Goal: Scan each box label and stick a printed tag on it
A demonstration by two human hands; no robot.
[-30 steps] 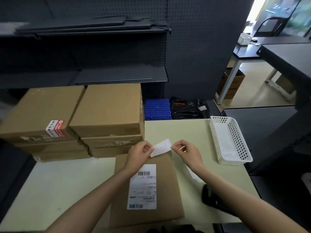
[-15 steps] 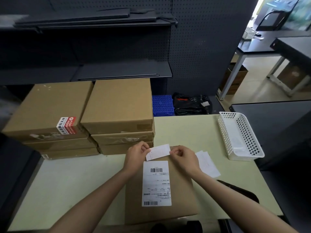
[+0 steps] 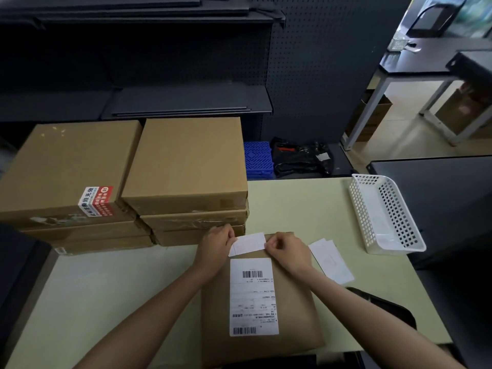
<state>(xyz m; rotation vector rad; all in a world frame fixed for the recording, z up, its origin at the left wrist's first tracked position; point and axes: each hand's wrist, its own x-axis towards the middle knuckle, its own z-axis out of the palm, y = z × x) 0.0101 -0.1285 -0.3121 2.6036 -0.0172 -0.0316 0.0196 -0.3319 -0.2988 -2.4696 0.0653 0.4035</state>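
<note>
While a small white tag [image 3: 248,244] is pinched at its ends by the left hand [image 3: 216,246] and right hand [image 3: 286,249], it is held over the far edge of a flat brown box [image 3: 295,310] near the table's [image 3: 300,203] front edge. A barcoded shipping label [image 3: 253,296], print illegible, is borne by the box. Stacked boxes [image 3: 186,171] crowd the left; bare tabletop is left toward a white basket [image 3: 383,214] at the right edge.

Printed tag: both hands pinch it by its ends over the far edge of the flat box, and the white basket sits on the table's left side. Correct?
Not quite. The head view shows the white basket on the table's right side. The rest holds: left hand and right hand pinch the printed tag over the flat box's far edge.
</note>
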